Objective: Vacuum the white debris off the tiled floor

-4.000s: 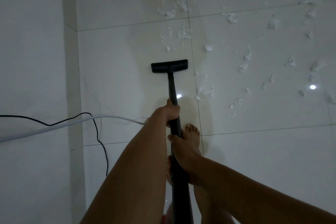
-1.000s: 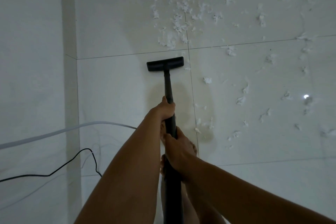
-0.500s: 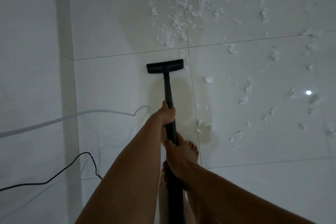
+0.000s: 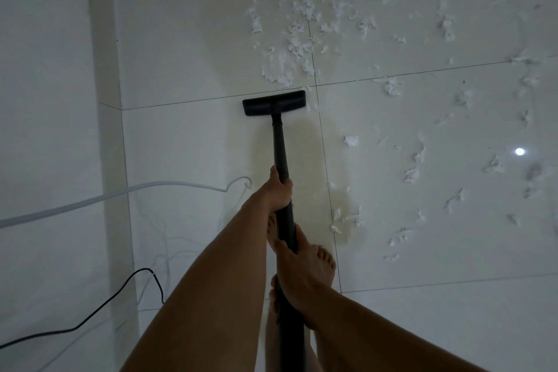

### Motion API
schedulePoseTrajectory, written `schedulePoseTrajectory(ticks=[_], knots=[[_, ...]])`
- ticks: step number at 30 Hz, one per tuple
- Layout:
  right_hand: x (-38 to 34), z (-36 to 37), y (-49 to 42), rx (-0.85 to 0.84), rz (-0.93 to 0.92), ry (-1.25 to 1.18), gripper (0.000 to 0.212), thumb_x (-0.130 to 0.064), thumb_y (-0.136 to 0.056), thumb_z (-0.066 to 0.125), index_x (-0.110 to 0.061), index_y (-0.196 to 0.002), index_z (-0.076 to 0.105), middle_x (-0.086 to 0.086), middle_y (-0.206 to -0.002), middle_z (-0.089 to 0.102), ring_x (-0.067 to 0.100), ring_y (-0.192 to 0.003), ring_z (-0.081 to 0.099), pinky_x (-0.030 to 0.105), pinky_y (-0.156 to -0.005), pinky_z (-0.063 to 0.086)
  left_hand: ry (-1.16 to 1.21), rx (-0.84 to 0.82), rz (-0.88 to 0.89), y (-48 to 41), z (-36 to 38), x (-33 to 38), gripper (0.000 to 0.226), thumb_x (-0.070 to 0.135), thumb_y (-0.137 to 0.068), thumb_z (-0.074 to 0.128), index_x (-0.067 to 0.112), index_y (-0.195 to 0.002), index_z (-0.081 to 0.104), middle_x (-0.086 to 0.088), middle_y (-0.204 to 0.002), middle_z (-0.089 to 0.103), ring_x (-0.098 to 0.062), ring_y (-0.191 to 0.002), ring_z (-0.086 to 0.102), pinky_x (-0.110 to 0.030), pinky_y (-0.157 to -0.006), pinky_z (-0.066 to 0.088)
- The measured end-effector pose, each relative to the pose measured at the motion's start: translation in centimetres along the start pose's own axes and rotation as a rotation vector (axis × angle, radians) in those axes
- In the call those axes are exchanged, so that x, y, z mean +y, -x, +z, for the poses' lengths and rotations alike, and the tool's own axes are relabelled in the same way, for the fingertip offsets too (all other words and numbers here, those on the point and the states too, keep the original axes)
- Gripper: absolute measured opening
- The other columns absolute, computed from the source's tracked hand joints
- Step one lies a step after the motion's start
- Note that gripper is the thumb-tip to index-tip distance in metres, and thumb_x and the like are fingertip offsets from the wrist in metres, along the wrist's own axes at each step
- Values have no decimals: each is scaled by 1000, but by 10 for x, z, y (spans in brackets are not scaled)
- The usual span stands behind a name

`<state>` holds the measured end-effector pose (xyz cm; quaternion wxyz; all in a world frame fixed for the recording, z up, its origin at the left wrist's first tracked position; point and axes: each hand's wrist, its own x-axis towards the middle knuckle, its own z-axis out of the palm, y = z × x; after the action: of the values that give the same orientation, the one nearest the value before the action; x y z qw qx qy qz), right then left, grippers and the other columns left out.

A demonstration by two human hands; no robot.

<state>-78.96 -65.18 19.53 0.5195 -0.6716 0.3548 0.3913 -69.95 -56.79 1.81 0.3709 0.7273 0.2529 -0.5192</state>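
A black vacuum wand runs from the bottom centre up to a flat black floor head resting on the white tiled floor, just below a tile joint. My left hand grips the wand higher up; my right hand grips it lower down. White fluffy debris lies thick right above the head, with its nearest bits touching the head's upper edge. More scraps are scattered over the tiles to the right.
A white wall with a skirting strip runs down the left side. A white cable and a black cable trail across the floor on the left. My bare feet stand under the wand. A light reflection glints at right.
The floor head has slid forward up to the tile joint and the debris pile. The white cable has shifted and curled on the left. Both hands keep their grip.
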Motion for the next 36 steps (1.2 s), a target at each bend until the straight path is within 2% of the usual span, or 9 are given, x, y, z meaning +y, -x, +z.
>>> schedulePoseTrajectory(ticks=[3, 5, 11, 14, 17, 20, 30, 34, 36], knots=[[6, 7, -7, 7, 23, -64, 42, -27, -104, 49, -40, -143, 42, 14, -86, 64, 0, -30, 51, 11, -36, 44, 31, 10, 16, -3, -2, 1, 65, 38, -108, 33, 38, -163, -3, -23, -138, 57, -39, -117, 63, -55, -106, 51], [6, 9, -10, 7, 47, -101, 42, -30, -103, 50, -42, -143, 41, 17, -90, 66, 4, -33, 54, 15, -37, 47, 60, 17, 26, -3, -4, 3, 64, 37, -108, 34, 38, -162, 1, -26, -135, 59, -40, -115, 64, -55, -104, 52], [3, 14, -7, -13, 80, -124, 45, -34, -100, 50, -46, -143, 40, 24, -110, 65, 12, -39, 59, 21, -40, 51, 51, 21, 34, 6, -13, 7, 68, 39, -108, 34, 35, -163, -7, -24, -143, 54, -40, -123, 60, -56, -109, 48], [-1, 15, -6, -55, 94, -170, 41, -39, -102, 51, -41, -142, 42, 17, -83, 64, 13, -39, 57, 22, -41, 52, 66, 32, 30, 10, -21, 10, 69, 37, -108, 34, 34, -163, -8, -23, -138, 58, -37, -117, 64, -54, -107, 50], [-5, 19, -7, -106, 88, -195, 43, -35, -104, 49, -36, -146, 38, 10, -70, 56, 12, -39, 55, 22, -42, 51, 104, 41, 33, 10, -29, 12, 69, 35, -108, 36, 34, -164, -6, -16, -109, 65, -33, -103, 68, -52, -104, 52], [-4, 23, -12, -126, 101, -217, 46, -33, -105, 48, -38, -148, 33, 12, -72, 55, 15, -44, 55, 24, -45, 51, 114, 38, 24, 8, -33, 11, 69, 36, -108, 36, 35, -164, -5, -11, -96, 63, -31, -97, 68, -51, -103, 53], [-6, 34, -26, -144, 98, -259, 39, -33, -104, 48, -42, -141, 37, 16, -79, 55, 20, -48, 55, 27, -48, 52, 103, 53, 47, 5, -43, 14, 67, 35, -109, 35, 35, -163, -3, -10, -95, 63, -27, -91, 68, -51, -101, 54], [-11, 40, -32, -166, 91, -278, 37, -31, -104, 47, -43, -138, 39, 14, -76, 54, 20, -51, 55, 28, -48, 52, 105, 54, 56, 7, -54, 17, 67, 33, -110, 35, 33, -164, -5, -9, -91, 63, -20, -83, 65, -40, -87, 57], [-15, 43, -36, -167, 91, -277, 35, -31, -104, 48, -42, -136, 39, 14, -77, 54, 20, -51, 55, 28, -48, 52, 97, 57, 58, 5, -60, 19, 68, 33, -110, 34, 32, -164, -7, -9, -93, 63, -19, -82, 65, -40, -86, 56]])
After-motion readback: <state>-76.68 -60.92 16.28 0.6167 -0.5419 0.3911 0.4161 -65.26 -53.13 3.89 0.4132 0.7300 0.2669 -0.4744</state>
